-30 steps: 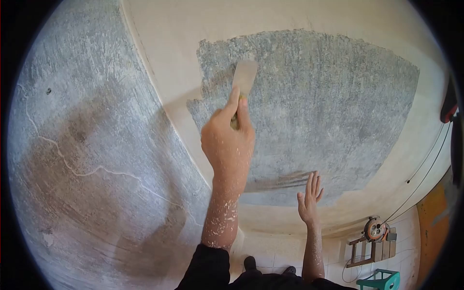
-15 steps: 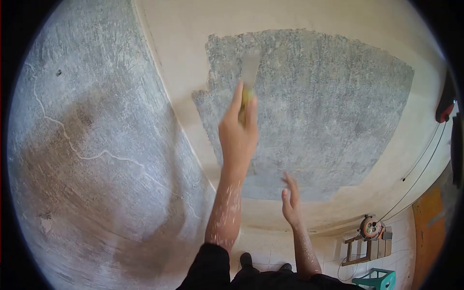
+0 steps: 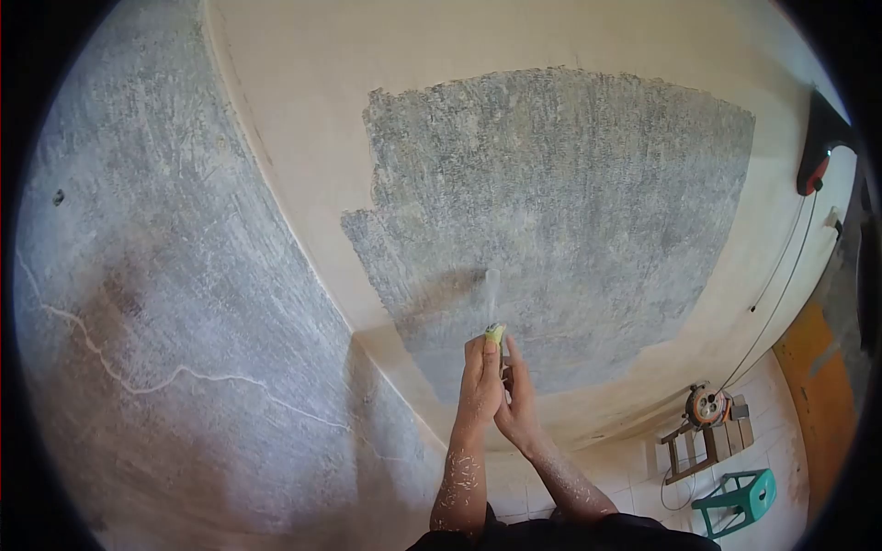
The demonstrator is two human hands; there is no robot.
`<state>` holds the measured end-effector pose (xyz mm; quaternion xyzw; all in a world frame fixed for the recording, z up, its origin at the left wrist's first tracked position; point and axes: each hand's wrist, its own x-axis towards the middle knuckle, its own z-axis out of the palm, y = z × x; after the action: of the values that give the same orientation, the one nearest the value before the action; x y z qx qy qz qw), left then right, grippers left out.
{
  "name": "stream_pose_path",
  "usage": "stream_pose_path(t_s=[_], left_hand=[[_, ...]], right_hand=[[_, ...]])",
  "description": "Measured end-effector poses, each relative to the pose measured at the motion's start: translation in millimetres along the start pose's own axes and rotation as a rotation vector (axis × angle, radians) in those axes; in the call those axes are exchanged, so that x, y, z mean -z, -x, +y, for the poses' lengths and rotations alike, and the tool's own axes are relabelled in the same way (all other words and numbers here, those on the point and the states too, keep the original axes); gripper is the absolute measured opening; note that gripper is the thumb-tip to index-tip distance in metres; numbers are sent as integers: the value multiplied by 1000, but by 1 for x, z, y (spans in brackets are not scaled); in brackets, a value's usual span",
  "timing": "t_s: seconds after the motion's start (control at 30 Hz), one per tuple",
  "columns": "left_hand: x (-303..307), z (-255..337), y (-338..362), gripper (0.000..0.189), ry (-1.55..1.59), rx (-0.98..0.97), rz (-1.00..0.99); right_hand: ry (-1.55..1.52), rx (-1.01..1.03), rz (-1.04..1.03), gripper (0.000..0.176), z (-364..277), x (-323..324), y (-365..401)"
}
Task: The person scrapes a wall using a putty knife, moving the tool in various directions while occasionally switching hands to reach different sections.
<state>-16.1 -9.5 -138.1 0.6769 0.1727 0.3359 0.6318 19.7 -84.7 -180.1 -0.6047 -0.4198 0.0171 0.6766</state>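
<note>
A scraper with a yellow-green handle [image 3: 495, 334] and a pale flat blade [image 3: 492, 287] points up in front of the bare grey patch of wall [image 3: 588, 211]. My left hand [image 3: 480, 378] is closed around its handle, thumb along the top. My right hand [image 3: 520, 404] is up against the left one, its fingers round the right side of the handle and partly hidden. Pale flecks cover both forearms. The blade overlaps the lower part of the patch, and its shadow falls to the left.
Cream paint [image 3: 303, 119] surrounds the patch. A grey scraped wall [image 3: 184, 275] with a pale crack line meets it at a corner on the left. At lower right are a cable reel [image 3: 705, 404] on a wooden stool [image 3: 723, 441], a green plastic stool [image 3: 757, 496] and hanging cords.
My left hand has come down from the top of the patch with the scraper. My right hand, open and apart before, has joined it at the handle. The view has shifted slightly.
</note>
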Motion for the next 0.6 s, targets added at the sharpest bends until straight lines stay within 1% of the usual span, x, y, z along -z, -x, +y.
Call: stream_pose_path(t_s=[0.07,0.1,0.17,0.2,0.27,0.3,0.37,0.47,0.53,0.6], left_hand=[[4,-12,-10,42,0,-65,-35],[7,-11,-14,41,38,-75,-86],[13,-8,-21,39,109,-90,-184],[14,-7,-23,38,91,-66,-203],[16,-6,-29,37,52,-20,-241],[18,-6,-30,36,65,-54,-228],[27,-9,-31,34,96,-130,-197],[58,-23,-29,32,-117,-1,-135],[88,-50,-29,34,-298,-20,12],[119,-72,-25,39,-363,33,229]], right_hand=[[246,123,111,64,-6,-6,-9],[370,187,165,64,-8,-7,-15],[434,253,232,63,-8,-7,-28],[463,281,266,62,-8,-8,-31],[447,214,307,61,-12,-9,-35],[437,184,326,60,-15,-8,-37],[506,188,343,57,-23,-1,-46],[617,237,392,53,-44,23,-68],[712,298,435,52,-71,38,-94],[830,361,473,51,-103,49,-115]])
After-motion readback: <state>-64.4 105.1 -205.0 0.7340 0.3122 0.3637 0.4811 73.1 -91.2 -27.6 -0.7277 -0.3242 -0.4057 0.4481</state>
